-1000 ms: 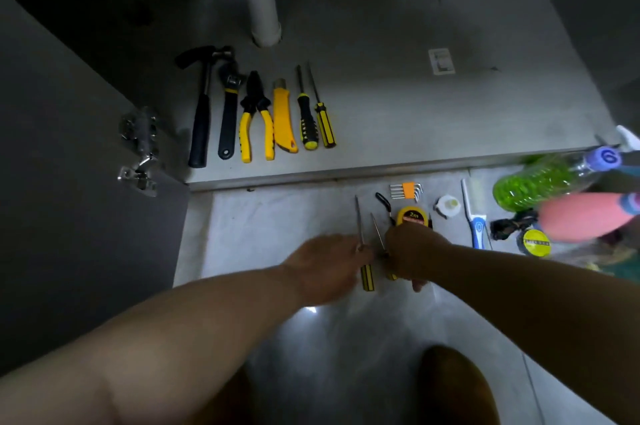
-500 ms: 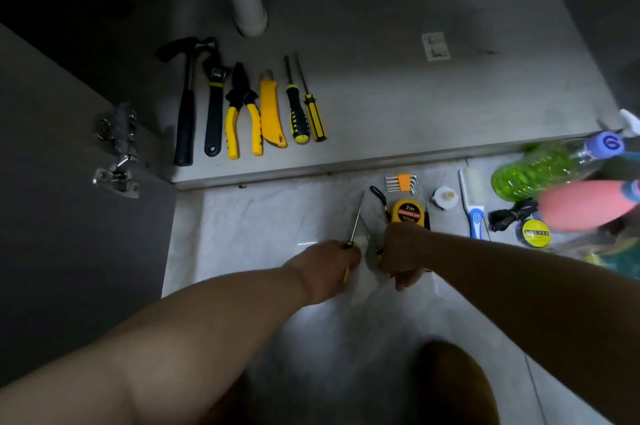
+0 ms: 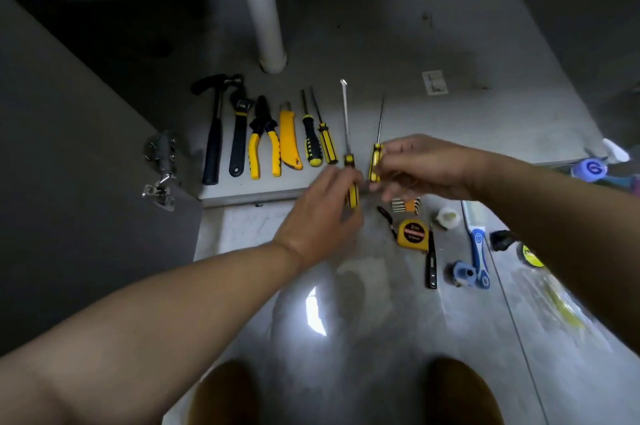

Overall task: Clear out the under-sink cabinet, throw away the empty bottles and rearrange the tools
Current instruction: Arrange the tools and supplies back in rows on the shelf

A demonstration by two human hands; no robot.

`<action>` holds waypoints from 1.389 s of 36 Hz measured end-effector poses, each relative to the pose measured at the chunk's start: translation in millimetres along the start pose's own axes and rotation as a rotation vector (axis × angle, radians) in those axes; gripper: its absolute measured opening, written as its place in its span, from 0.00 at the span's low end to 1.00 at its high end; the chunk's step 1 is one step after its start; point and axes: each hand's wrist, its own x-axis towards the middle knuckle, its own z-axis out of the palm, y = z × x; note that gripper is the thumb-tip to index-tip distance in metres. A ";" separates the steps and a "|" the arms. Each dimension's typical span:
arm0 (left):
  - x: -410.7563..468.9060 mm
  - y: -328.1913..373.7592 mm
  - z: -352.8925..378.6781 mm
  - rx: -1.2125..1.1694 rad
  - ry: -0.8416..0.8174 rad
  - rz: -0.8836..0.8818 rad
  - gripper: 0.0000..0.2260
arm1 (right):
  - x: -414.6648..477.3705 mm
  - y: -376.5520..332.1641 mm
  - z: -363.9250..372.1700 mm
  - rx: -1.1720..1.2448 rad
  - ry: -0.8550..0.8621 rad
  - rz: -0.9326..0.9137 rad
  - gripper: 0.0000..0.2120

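My left hand (image 3: 322, 216) grips a long yellow-and-black screwdriver (image 3: 347, 144) by its handle, shaft pointing into the cabinet. My right hand (image 3: 420, 166) holds a second, thinner yellow screwdriver (image 3: 376, 154) just right of it. Both hover over the front edge of the cabinet floor (image 3: 467, 126). On that floor lies a row: hammer (image 3: 214, 133), black wrench (image 3: 239, 133), yellow pliers (image 3: 264, 140), yellow utility knife (image 3: 289, 144) and two screwdrivers (image 3: 320, 137).
On the tiled floor lie hex keys (image 3: 407, 205), a yellow tape measure (image 3: 412, 233), a black pen-like tester (image 3: 431, 265), a white tape roll (image 3: 448, 216) and a blue-handled brush (image 3: 479, 251). Bottles (image 3: 588, 170) lie at the right edge. A white drainpipe (image 3: 263, 8) stands behind; the open door (image 3: 69, 164) is left.
Both hands have lifted off the tiled floor, each with a screwdriver, and moved forward to the cabinet's front edge. The tester that my right hand covered now shows.
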 end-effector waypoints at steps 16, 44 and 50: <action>88.0 -12.0 -2.2 0.434 0.100 -0.094 0.18 | 61.7 9.2 9.2 -0.434 0.733 -0.038 0.08; 88.3 -29.5 -4.1 0.527 0.085 -0.058 0.23 | 84.2 24.6 19.8 -0.538 0.829 -0.232 0.11; 86.0 -31.7 -7.5 0.522 0.072 -0.070 0.23 | 88.9 26.6 22.5 -0.494 0.841 -0.258 0.09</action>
